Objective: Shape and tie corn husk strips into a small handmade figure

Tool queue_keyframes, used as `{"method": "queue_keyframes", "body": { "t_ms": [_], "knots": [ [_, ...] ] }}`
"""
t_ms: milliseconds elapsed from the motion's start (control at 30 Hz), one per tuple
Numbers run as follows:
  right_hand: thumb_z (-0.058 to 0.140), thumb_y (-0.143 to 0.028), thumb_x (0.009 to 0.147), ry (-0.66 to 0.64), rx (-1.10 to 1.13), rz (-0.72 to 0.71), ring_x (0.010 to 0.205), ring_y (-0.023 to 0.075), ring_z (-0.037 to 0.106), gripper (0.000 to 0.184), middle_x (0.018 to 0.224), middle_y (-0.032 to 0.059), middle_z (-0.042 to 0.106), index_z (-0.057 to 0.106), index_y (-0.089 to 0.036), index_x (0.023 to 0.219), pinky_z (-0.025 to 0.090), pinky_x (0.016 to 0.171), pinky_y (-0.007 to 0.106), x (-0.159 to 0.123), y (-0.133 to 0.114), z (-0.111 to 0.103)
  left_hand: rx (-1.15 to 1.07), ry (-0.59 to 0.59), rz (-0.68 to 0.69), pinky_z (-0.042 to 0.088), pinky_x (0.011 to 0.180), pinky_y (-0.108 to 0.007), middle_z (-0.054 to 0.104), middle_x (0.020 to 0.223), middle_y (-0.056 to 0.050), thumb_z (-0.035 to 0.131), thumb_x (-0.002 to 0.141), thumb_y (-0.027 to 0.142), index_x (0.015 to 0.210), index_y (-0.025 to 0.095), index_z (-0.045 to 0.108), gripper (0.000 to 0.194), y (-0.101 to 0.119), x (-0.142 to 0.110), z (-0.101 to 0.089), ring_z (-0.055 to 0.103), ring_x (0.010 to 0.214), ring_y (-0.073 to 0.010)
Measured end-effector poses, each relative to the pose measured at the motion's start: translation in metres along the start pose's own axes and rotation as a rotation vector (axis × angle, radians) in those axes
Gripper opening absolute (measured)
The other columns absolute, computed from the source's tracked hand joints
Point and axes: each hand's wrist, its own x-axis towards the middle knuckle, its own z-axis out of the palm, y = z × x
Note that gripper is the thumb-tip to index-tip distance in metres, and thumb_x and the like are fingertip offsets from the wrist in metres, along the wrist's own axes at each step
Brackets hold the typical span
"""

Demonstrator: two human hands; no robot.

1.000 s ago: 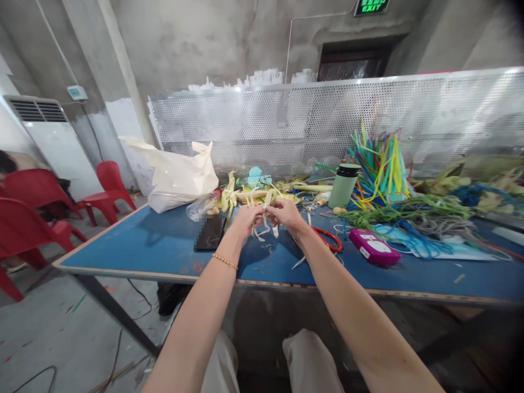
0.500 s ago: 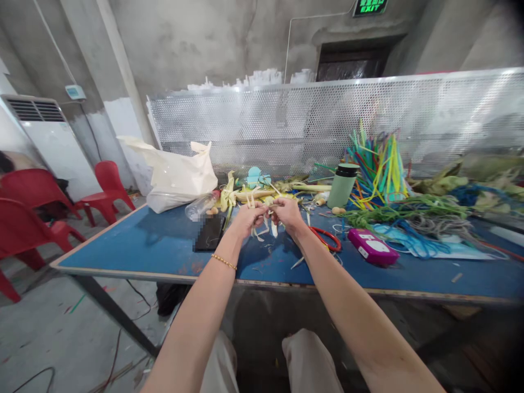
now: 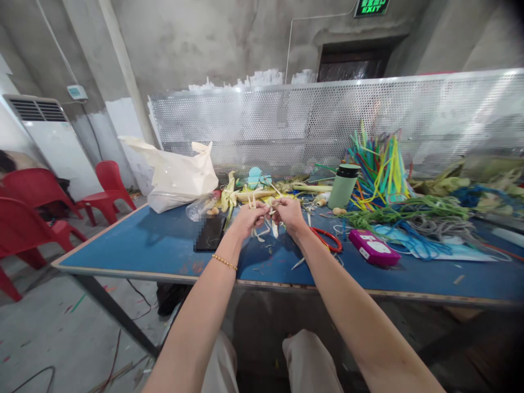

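My left hand (image 3: 250, 218) is closed, pinching pale strips of what looks like corn husk (image 3: 261, 238). Some strip ends stick up above its fingers, and others dangle below. Fingertips of my right hand (image 3: 289, 214) meet it, closed on the same strips; the exact grip point is too small to make out. Just right of my right wrist lie red-handled scissors (image 3: 336, 240), partly hidden under the forearm. A dark flat object (image 3: 210, 234), partly blurred out, rests left of my left hand. Behind both hands are yellow-green husks (image 3: 229, 194).
On the blue table (image 3: 135, 245) stand a white plastic bag (image 3: 180, 174), a green bottle (image 3: 343, 188) and a bundle of coloured strips (image 3: 385, 169). Green cords (image 3: 417, 210) and a purple box (image 3: 373, 248) lie at right. A perforated metal screen (image 3: 245, 120) rises behind.
My fingers have shifted slightly at the strips, with the right fingertips turned a little. Both hands stay together in the same place.
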Motion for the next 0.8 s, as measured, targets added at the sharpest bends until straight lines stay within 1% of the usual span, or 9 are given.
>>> {"method": "queue_keyframes", "body": {
  "t_ms": [200,300,367,433,500,567,633,733,800],
  "knots": [
    [0.067,-0.017,0.078,-0.009,0.275,0.194,0.038,0.0085,0.049,0.014,0.049,-0.0016,0.060,0.056,-0.017,0.069,0.038,0.037,0.019,0.004,0.000,-0.003,-0.071,-0.077,0.013,0.019,0.042,-0.021,0.065,0.063,-0.002,0.082,0.067,0.025,0.073,0.014,0.056,0.028,0.003,-0.002,0.000,0.038,0.038,-0.0031],
    [0.065,-0.010,0.077,-0.018,0.425,0.168,0.044,0.0085,0.052,0.009,0.053,-0.0019,0.061,0.059,-0.016,0.075,0.043,0.044,0.019,0.005,-0.003,-0.004,-0.124,-0.057,0.035,0.019,0.042,-0.021,0.066,0.066,-0.003,0.082,0.067,0.027,0.074,0.014,0.056,0.029,0.002,0.001,-0.002,0.039,0.038,-0.0037],
    [0.066,-0.010,0.077,-0.084,0.515,0.137,0.049,0.0099,0.057,0.010,0.055,-0.0019,0.061,0.059,-0.017,0.076,0.048,0.051,0.020,0.004,-0.006,-0.004,-0.150,-0.023,0.048,0.018,0.041,-0.022,0.065,0.065,-0.003,0.082,0.066,0.027,0.074,0.014,0.056,0.030,0.001,0.003,-0.004,0.039,0.037,-0.0037],
    [0.066,-0.010,0.078,-0.141,0.583,0.139,0.050,0.0097,0.057,0.012,0.056,-0.0028,0.060,0.057,-0.017,0.077,0.050,0.052,0.021,0.003,-0.009,-0.004,-0.166,0.012,0.046,0.016,0.041,-0.022,0.063,0.063,-0.002,0.083,0.066,0.027,0.074,0.013,0.057,0.031,-0.001,0.005,-0.005,0.037,0.037,-0.0033],
    [0.066,-0.009,0.080,-0.168,0.616,0.163,0.043,0.0067,0.048,0.013,0.052,-0.0055,0.055,0.056,-0.017,0.076,0.043,0.045,0.018,0.002,-0.010,-0.005,-0.175,0.032,0.032,0.015,0.041,-0.022,0.061,0.060,0.000,0.083,0.066,0.027,0.074,0.013,0.057,0.030,-0.001,0.005,-0.005,0.034,0.036,-0.0025],
    [0.063,-0.009,0.083,-0.186,0.600,0.202,0.036,0.0036,0.035,0.012,0.049,-0.0076,0.049,0.055,-0.017,0.077,0.032,0.037,0.014,0.001,-0.010,-0.006,-0.181,0.051,0.025,0.014,0.041,-0.022,0.058,0.057,0.001,0.081,0.067,0.025,0.073,0.014,0.056,0.029,0.000,0.006,-0.006,0.031,0.035,-0.0018],
    [0.060,-0.010,0.086,-0.178,0.531,0.253,0.032,0.0022,0.025,0.010,0.047,-0.0085,0.046,0.056,-0.015,0.079,0.021,0.032,0.013,0.001,-0.010,-0.008,-0.194,0.103,0.032,0.013,0.040,-0.022,0.056,0.055,0.003,0.080,0.068,0.023,0.073,0.014,0.055,0.027,0.002,0.006,-0.009,0.028,0.034,-0.0015],
    [0.054,-0.010,0.090,-0.086,0.431,0.277,0.030,0.0023,0.020,0.012,0.041,-0.0103,0.038,0.056,-0.014,0.079,0.013,0.030,0.014,0.002,-0.012,-0.013,-0.231,0.214,0.044,0.010,0.039,-0.021,0.049,0.051,0.007,0.078,0.068,0.024,0.074,0.016,0.052,0.027,0.006,0.005,-0.015,0.025,0.032,-0.0013],
    [0.052,-0.009,0.091,-0.002,0.423,0.253,0.029,0.0025,0.019,0.015,0.040,-0.0113,0.034,0.055,-0.014,0.078,0.013,0.030,0.014,0.004,-0.015,-0.019,-0.247,0.246,0.050,0.010,0.039,-0.020,0.044,0.048,0.009,0.077,0.070,0.024,0.074,0.016,0.051,0.027,0.009,0.005,-0.019,0.023,0.033,-0.0013]
  ]
}}
